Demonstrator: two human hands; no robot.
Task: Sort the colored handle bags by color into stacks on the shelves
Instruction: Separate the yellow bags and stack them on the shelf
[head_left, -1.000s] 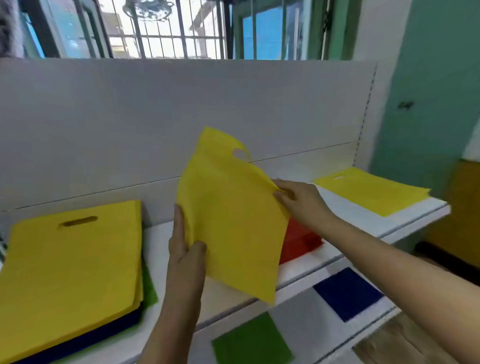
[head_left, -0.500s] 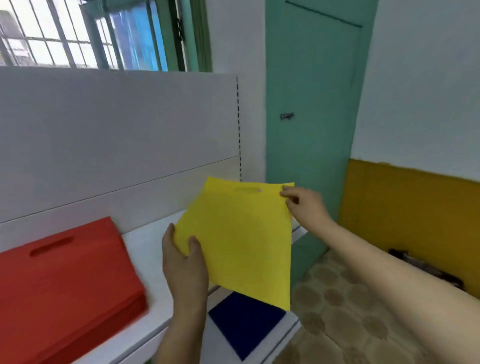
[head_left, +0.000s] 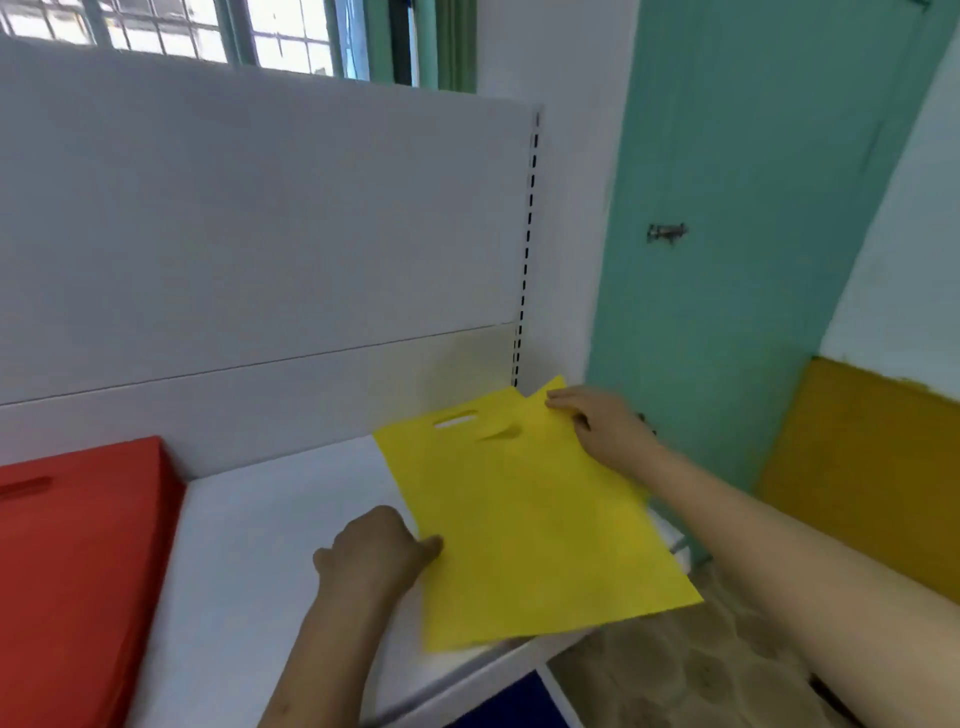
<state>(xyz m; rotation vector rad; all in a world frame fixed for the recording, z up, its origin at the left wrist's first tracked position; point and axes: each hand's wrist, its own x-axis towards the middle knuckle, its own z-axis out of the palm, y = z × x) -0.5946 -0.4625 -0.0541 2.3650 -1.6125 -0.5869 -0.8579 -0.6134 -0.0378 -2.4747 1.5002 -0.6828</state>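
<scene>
The yellow bag (head_left: 530, 519) lies nearly flat at the right end of the white shelf (head_left: 270, 545), its handle slot toward the back panel (head_left: 260, 234) and its long axis running from that panel out to the shelf's front edge, skewed a little rightward. Its near right corner overhangs the edge. The left hand (head_left: 376, 553) pinches the bag's left edge, thumb on top and fingers curled under. The right hand (head_left: 597, 428) presses the far right corner near the handle, fingers bent onto the fabric; there seems to be another yellow layer beneath that corner, though the blur makes this uncertain.

Half a second ago the bag was held up in the air, tilted toward the camera above the shelf; now it is down on the surface, and the view has dropped and closed in.

A red stack (head_left: 72, 571) sits at the shelf's left, well apart from the yellow bag, with bare shelf between. A blue bag (head_left: 498, 701) shows on the lower level. A teal door (head_left: 737, 260) stands just right of the shelving.
</scene>
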